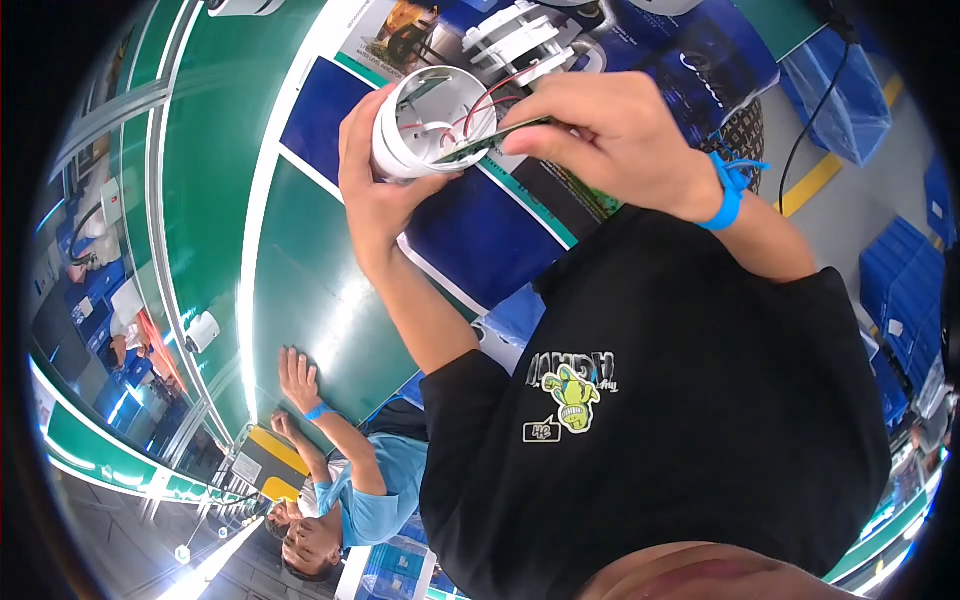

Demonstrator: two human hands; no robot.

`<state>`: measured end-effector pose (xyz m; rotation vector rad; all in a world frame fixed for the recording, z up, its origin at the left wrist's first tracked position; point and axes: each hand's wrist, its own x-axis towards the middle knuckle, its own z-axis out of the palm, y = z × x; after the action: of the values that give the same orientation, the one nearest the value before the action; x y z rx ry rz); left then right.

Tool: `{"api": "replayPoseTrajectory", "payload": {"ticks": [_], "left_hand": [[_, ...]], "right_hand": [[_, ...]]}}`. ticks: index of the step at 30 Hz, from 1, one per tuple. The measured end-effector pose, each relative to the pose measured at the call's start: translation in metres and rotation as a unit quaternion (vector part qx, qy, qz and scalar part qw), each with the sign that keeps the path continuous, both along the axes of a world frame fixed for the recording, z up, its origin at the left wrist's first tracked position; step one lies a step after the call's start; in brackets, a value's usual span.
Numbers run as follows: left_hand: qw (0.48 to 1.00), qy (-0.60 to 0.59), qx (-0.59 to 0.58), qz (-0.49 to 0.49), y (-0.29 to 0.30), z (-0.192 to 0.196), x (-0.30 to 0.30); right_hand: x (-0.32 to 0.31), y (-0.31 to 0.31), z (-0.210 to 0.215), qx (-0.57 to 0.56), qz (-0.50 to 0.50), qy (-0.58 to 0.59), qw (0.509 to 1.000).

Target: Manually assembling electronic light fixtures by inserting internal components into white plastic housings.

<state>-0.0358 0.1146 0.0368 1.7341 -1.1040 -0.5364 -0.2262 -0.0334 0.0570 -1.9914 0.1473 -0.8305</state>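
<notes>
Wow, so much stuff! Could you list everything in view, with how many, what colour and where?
Cylindrical housing: one, white, in the left hand
Circuit board: one, green, at the housing's opening
Wires: several, some red, at the housing
Finned part: one, white, beyond the housing
Printed sheeting: count unclear, mostly dark blue, under the hands
Workbench: one, green, centre-left
Plastic bag: one, bluish, upper right
Bins: count unclear, blue, far right
Co-workers: several, nearest in a light-blue shirt, lower left
Left hand: one, bare, around the housing
Right hand: one, bare, pinching the board
Wristband: one, blue, right wrist
Shirt: one, black, lower centre
</notes>
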Motion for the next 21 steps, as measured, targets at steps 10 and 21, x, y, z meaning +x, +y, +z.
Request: {"api": "replayPoseTrajectory", "payload": {"ticks": [10,21], "left_hand": [[0.999,-0.049,-0.018,-0.012,0.005,-0.002,0.002],[0.989,-0.142,-0.018,-0.027,0.001,0.003,-0.002]], "right_hand": [[-0.004,0.005,0.006,-0.127,0.023,0.051,0.99],[0.01,-0.008,0.003,0.051,0.243,0.122,0.961]]}}
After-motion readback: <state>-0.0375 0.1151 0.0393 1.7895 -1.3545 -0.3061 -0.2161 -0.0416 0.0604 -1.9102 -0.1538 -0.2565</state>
